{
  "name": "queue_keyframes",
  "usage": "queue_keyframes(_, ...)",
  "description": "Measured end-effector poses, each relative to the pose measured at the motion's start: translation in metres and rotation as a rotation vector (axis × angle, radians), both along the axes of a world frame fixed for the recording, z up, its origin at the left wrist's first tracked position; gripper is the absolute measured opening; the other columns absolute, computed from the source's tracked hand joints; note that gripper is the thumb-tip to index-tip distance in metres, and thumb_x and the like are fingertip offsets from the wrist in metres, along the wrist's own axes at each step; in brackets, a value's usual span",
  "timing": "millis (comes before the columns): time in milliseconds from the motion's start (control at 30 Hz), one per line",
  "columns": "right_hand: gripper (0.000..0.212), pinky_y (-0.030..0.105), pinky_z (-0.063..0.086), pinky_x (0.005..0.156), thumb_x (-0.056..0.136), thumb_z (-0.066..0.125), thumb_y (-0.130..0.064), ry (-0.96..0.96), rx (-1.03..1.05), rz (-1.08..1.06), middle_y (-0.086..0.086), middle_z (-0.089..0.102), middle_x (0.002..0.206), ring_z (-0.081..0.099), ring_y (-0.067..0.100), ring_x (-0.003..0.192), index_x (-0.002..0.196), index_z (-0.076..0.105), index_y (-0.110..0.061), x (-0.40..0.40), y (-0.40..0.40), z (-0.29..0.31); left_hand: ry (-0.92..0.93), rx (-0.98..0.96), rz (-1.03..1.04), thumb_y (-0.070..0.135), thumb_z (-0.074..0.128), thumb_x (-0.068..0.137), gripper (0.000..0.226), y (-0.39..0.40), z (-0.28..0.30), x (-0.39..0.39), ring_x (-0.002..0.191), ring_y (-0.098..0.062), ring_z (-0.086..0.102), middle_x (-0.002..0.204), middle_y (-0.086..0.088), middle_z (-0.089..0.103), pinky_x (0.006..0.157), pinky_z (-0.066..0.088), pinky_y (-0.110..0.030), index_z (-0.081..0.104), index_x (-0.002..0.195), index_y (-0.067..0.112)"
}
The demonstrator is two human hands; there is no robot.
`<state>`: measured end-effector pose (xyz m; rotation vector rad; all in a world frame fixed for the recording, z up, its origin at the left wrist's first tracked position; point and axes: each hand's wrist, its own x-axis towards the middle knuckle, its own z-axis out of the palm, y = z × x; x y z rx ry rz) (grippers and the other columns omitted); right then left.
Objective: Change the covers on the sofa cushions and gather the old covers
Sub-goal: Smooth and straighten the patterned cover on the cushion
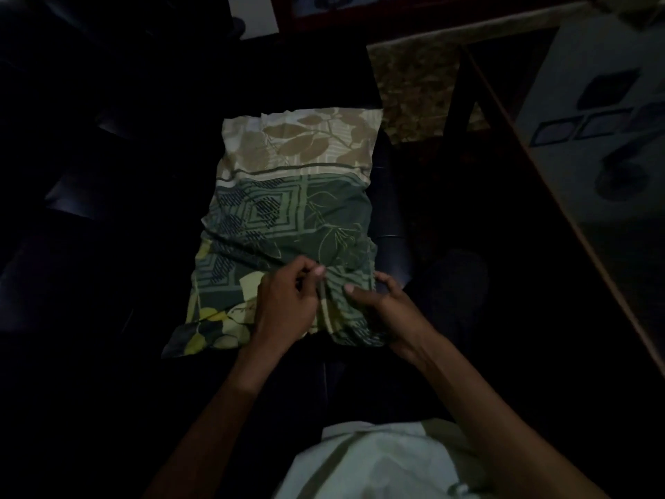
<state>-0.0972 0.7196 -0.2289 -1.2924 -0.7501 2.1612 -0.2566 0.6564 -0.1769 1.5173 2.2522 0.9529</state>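
A cushion (298, 145) lies lengthwise on the dark sofa seat (108, 246). Its far end shows a beige cover with brown leaves. A green cover (288, 217) with square and leaf patterns is drawn over its near two thirds, bunched and creased at the near end. My left hand (284, 307) pinches a fold of the green cover near the middle of the near edge. My right hand (381, 300) grips the bunched green cloth at the near right corner.
The sofa is very dark and its edges are hard to make out. A wooden table edge (561, 196) runs diagonally at the right, with a pale patterned surface (597, 113) on it. A mottled floor patch (414, 88) shows beyond the cushion.
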Motion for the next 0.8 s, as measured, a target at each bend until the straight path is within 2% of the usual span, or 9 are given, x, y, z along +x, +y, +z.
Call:
queue_keyframes(133,0.059,0.045,0.060,0.091,0.070,0.094,-0.022,-0.184,0.125,-0.024,0.004,0.073,0.113,0.073,0.023,0.100,0.116,0.058,-0.023,-0.015,0.001,0.005,0.016,0.006,-0.003,0.034,0.056,0.102,0.023,-0.002,-0.002,-0.009,0.068,-0.011,0.060,0.073,0.008,0.063,0.059,0.051,-0.039,0.061,0.084,0.020)
queue_keyframes(233,0.047,0.048,0.060,0.091,0.075,0.090,-0.014,-0.167,0.145,-0.013,0.006,0.077,0.103,0.074,0.026,0.095,0.111,0.060,-0.022,-0.020,0.005,0.008,0.144,0.024,0.049,0.035,0.056,0.102,0.020,0.009,-0.003,-0.025,0.056,-0.009,0.053,0.062,0.015,0.053,0.044,0.038,-0.033,0.060,0.084,0.026)
queue_keyframes(333,0.031,0.043,0.061,0.087,0.085,0.080,-0.007,-0.124,0.124,0.007,0.005,0.079,0.093,0.075,0.025,0.092,0.107,0.064,-0.020,-0.014,0.006,0.012,0.196,0.020,0.097,0.032,0.056,0.101,0.019,0.019,-0.001,-0.031,0.056,-0.012,0.053,0.062,0.016,0.051,0.045,0.029,-0.026,0.060,0.084,0.027)
queue_keyframes(433,0.024,0.038,0.059,0.082,0.094,0.067,-0.003,0.008,0.007,0.003,0.013,0.076,0.109,0.074,0.027,0.097,0.117,0.067,-0.009,-0.006,0.009,0.015,0.250,0.052,0.031,0.028,0.058,0.100,0.013,0.017,-0.002,-0.031,0.080,-0.016,0.058,0.085,0.007,0.061,0.063,0.039,-0.029,0.064,0.090,0.021)
queue_keyframes(500,0.028,0.039,0.057,0.090,0.099,0.056,-0.007,0.116,-0.052,-0.004,0.016,0.073,0.118,0.071,0.029,0.103,0.125,0.066,-0.005,-0.005,0.010,0.018,0.250,0.086,-0.102,0.027,0.059,0.099,0.012,0.013,-0.004,-0.030,0.097,-0.017,0.056,0.103,0.003,0.061,0.078,0.042,-0.028,0.067,0.100,0.018)
queue_keyframes(600,0.044,0.044,0.049,0.106,0.095,0.047,-0.011,0.325,-0.147,-0.081,0.023,0.064,0.133,0.061,0.038,0.124,0.136,0.059,0.000,-0.008,0.010,0.024,0.202,0.086,-0.198,0.052,0.063,0.091,0.036,0.008,-0.004,-0.030,0.109,-0.009,0.055,0.115,0.005,0.062,0.091,0.044,-0.026,0.073,0.105,0.020)
queue_keyframes(667,0.056,0.047,0.045,0.109,0.086,0.045,-0.013,0.454,-0.187,-0.114,0.025,0.062,0.135,0.057,0.041,0.127,0.139,0.056,0.000,-0.008,0.010,0.027,0.203,0.121,-0.152,0.057,0.068,0.085,0.040,0.011,-0.001,-0.036,0.101,-0.007,0.058,0.107,0.006,0.066,0.084,0.045,-0.024,0.074,0.095,0.019)
queue_keyframes(733,0.061,0.054,0.037,0.116,0.082,0.043,-0.013,0.533,-0.198,-0.119,0.025,0.062,0.135,0.055,0.043,0.129,0.140,0.055,-0.005,-0.009,0.010,0.030,0.204,0.167,-0.101,0.048,0.070,0.090,0.032,0.015,0.003,-0.047,0.079,-0.004,0.058,0.085,0.006,0.064,0.069,0.044,-0.020,0.069,0.081,0.017)
queue_keyframes(800,0.060,0.054,0.044,0.110,0.079,0.045,-0.009,0.560,-0.154,-0.092,0.019,0.065,0.133,0.063,0.039,0.119,0.139,0.056,-0.010,-0.014,0.011,0.035,0.182,0.173,-0.041,0.039,0.066,0.095,0.031,0.020,0.008,-0.056,0.060,0.001,0.050,0.065,0.012,0.052,0.056,0.032,-0.012,0.060,0.071,0.020)
